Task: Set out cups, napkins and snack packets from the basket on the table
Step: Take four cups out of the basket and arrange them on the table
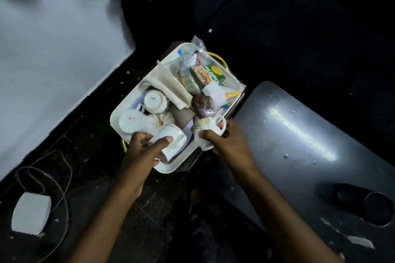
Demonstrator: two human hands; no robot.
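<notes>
1. Basket (pixel 119 113): white, rectangular, sits on a dark floor (pixel 89 156) just left of the grey counter (pixel 299 134)
2. Cups: 4 visible. Two lie upside down in the basket's left part, ribbed cup (pixel 154 101) and plain cup (pixel 130 122), touching or nearly so
3. Left hand (pixel 142 151): fingers closed around a white gold-rimmed cup (pixel 171 142), held on its side over the basket's near corner
4. Right hand (pixel 229 143): fingers wrapped on a white handled cup (pixel 208 132), tilted, at the basket's near-right edge beside the counter
5. Napkins (pixel 171 87): folded cream cloth leaning mid-basket; count unclear
6. Snack packets (pixel 205 74): heaped in clear plastic in the far right part; at least 2, exact count unclear
7. Counter top: no cups, napkins or packets on it yet
8. Floor, left: 1 white block (pixel 31 213) with 1 cable (pixel 64 177) looped near it
</notes>
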